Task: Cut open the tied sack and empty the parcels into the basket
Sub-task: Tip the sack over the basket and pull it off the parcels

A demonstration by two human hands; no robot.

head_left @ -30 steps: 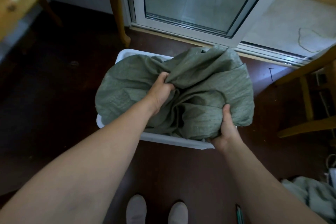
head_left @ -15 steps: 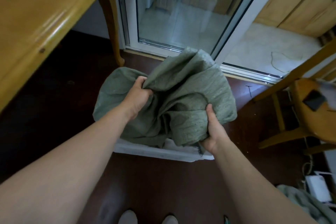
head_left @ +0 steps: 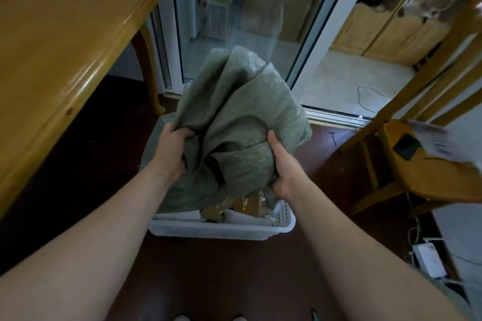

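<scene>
A grey-green woven sack (head_left: pixel 242 122) hangs bunched above a white plastic basket (head_left: pixel 221 229) on the dark floor. My left hand (head_left: pixel 172 151) grips a fold of the sack on its left side. My right hand (head_left: pixel 283 164) clamps the cloth on its right side. The sack's lower end droops into the basket. Brown cardboard parcels (head_left: pixel 234 207) show in the basket just under the sack's edge. The rest of the basket's inside is hidden by the sack.
A wooden table (head_left: pixel 65 34) stands at the left, its leg near the basket. A wooden chair (head_left: pixel 417 164) with a phone and papers stands at the right. A glass sliding door (head_left: pixel 247 21) is behind. A white adapter and cables (head_left: pixel 427 258) lie on the floor at right.
Both hands have lifted the sack higher above the basket. The sack now stands more upright, and brown parcels have come into view in the basket beneath it.
</scene>
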